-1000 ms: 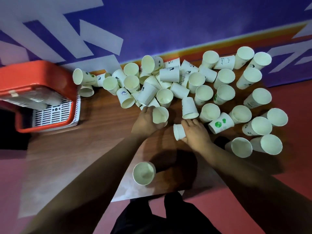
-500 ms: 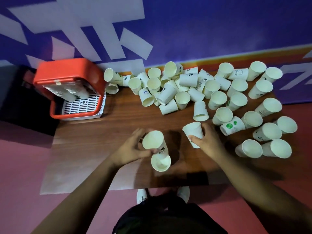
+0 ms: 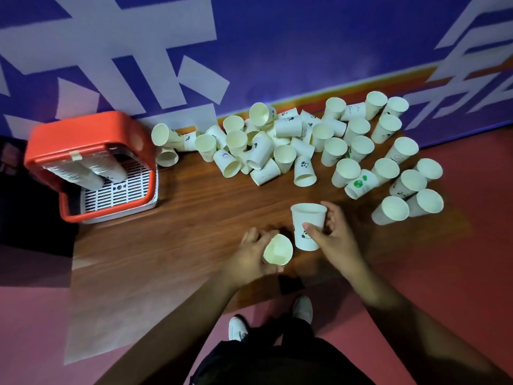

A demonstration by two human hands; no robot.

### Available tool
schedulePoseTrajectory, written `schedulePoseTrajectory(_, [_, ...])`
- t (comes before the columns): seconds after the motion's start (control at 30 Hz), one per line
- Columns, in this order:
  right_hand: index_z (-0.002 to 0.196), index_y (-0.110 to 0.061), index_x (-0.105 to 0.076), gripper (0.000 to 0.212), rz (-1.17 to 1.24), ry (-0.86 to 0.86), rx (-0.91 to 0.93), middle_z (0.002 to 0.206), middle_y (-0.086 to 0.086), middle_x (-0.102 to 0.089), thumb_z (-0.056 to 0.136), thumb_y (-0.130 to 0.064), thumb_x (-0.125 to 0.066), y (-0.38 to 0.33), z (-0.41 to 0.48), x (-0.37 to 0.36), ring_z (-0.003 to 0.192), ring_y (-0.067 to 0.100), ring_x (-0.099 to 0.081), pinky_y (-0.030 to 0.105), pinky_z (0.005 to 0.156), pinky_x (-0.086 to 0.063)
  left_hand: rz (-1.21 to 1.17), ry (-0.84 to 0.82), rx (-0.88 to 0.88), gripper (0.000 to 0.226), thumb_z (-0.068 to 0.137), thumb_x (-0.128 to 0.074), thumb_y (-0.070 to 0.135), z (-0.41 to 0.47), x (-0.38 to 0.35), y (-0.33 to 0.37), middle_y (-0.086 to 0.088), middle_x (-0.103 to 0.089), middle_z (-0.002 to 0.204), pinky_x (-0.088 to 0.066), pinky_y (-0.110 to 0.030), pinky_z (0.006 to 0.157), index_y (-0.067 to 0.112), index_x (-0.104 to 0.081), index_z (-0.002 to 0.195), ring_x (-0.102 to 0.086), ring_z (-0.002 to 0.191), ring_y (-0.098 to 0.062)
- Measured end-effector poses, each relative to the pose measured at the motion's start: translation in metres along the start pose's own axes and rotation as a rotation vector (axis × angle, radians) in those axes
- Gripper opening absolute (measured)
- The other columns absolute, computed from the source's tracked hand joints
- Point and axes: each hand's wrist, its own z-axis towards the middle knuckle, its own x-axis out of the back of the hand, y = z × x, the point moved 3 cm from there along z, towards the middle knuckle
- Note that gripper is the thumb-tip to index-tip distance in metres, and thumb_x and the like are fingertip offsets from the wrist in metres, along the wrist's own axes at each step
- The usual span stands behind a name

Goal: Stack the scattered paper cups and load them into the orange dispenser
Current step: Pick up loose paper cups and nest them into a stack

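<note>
The bench (image 3: 194,232) bears the orange dispenser (image 3: 88,140) at left and scattered paper cups (image 3: 277,145) by the wall (image 3: 277,37). Right hand (image 3: 337,238) grips an upright cup (image 3: 306,229); left hand (image 3: 248,255) grips a tilted cup (image 3: 277,250). Recommend levelling it, nesting gently.

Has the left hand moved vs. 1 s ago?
Yes. The left hand, gripping a white paper cup, has pulled back from the pile of scattered white paper cups toward the near edge of the brown wooden table.
</note>
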Motion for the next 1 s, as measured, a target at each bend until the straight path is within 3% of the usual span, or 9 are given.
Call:
schedulePoseTrajectory(0.13, [0.137,-0.021,-0.045,0.067,0.079,-0.053,0.017,0.129,-0.003,-0.058,0.080,-0.004,-0.076,0.000,-0.022,-0.012,0.119,0.005,-0.055,0.011,0.085,-0.047,-0.205,0.017,0.003,0.090,0.073,-0.066,0.067,-0.001,0.025,0.006,0.014,-0.043,0.131,-0.029,-0.030,0.117,0.029,-0.040,0.151,-0.039,0.132,-0.012])
schedulePoseTrajectory(0.23, [0.135,-0.025,-0.047,0.070,0.052,-0.102,0.025,0.131,-0.003,-0.058,0.074,-0.014,-0.079,0.004,-0.032,-0.026,0.121,0.006,-0.055,0.016,0.092,-0.048,-0.439,0.081,0.043,0.058,0.089,-0.071,0.045,-0.007,0.044,0.014,0.020,-0.051,0.134,-0.040,-0.022,0.108,0.043,-0.046,0.141,-0.052,0.127,-0.005])
schedulePoseTrajectory(0.3, [0.133,-0.027,-0.049,0.072,0.032,-0.123,0.024,0.131,-0.001,-0.058,0.068,-0.022,-0.079,0.005,-0.038,-0.035,0.121,0.009,-0.056,0.022,0.097,-0.049,-0.500,0.060,0.042,0.056,0.092,-0.071,0.027,-0.008,0.049,0.019,0.016,-0.053,0.135,-0.043,-0.016,0.102,0.040,-0.047,0.140,-0.056,0.120,0.005])
schedulePoseTrajectory(0.53, [0.140,-0.033,-0.042,0.078,-0.170,-0.219,0.052,0.142,-0.007,-0.049,0.071,-0.038,-0.077,0.031,-0.036,-0.049,0.131,0.010,-0.047,0.041,0.108,-0.043,-0.337,0.001,0.090,0.071,0.080,-0.073,0.056,-0.010,0.032,0.004,0.011,-0.055,0.142,-0.041,-0.043,0.113,0.039,-0.048,0.145,-0.051,0.132,-0.011])
schedulePoseTrajectory(0.63, [0.148,-0.025,-0.037,0.083,-0.345,-0.265,0.093,0.150,-0.006,-0.041,0.077,-0.039,-0.079,0.038,-0.037,-0.048,0.137,0.005,-0.036,0.021,0.113,-0.030,-0.218,-0.010,0.110,0.079,0.077,-0.070,0.062,-0.013,0.021,-0.009,0.010,-0.054,0.135,-0.040,-0.047,0.111,0.031,-0.048,0.146,-0.048,0.129,-0.012])
schedulePoseTrajectory(0.7, [0.150,-0.023,-0.033,0.083,-0.442,-0.288,0.160,0.152,-0.007,-0.038,0.081,-0.042,-0.075,0.044,-0.036,-0.047,0.138,0.003,-0.033,0.003,0.106,-0.017,-0.228,-0.022,0.131,0.077,0.078,-0.073,0.055,-0.016,0.016,-0.014,0.009,-0.053,0.135,-0.040,-0.046,0.112,0.030,-0.047,0.147,-0.047,0.130,-0.012])
schedulePoseTrajectory(0.77, [0.152,-0.024,-0.031,0.082,-0.471,-0.314,0.182,0.154,-0.007,-0.036,0.083,-0.041,-0.073,0.049,-0.034,-0.043,0.140,0.004,-0.031,-0.002,0.102,-0.012,-0.221,-0.026,0.137,0.076,0.079,-0.075,0.051,-0.017,0.015,-0.013,0.009,-0.052,0.134,-0.040,-0.045,0.113,0.033,-0.046,0.147,-0.047,0.130,-0.012])
schedulePoseTrajectory(0.93, [0.146,-0.025,-0.040,0.076,-0.420,-0.334,0.125,0.149,-0.006,-0.039,0.081,-0.039,-0.075,0.054,-0.023,-0.015,0.137,0.007,-0.037,0.032,0.114,-0.035,-0.175,0.020,0.177,0.061,0.080,-0.066,0.058,-0.001,0.029,0.000,0.006,-0.050,0.129,-0.045,-0.035,0.108,0.038,-0.051,0.136,-0.045,0.131,-0.018])
schedulePoseTrajectory(1.0, [0.143,-0.026,-0.043,0.068,-0.418,-0.278,0.071,0.139,-0.008,-0.044,0.083,-0.037,-0.073,0.056,-0.015,0.015,0.128,0.007,-0.045,0.031,0.107,-0.041,-0.158,0.076,0.167,0.049,0.089,-0.068,0.045,0.014,0.038,0.013,0.002,-0.051,0.126,-0.046,-0.028,0.100,0.030,-0.055,0.134,-0.049,0.126,-0.017])
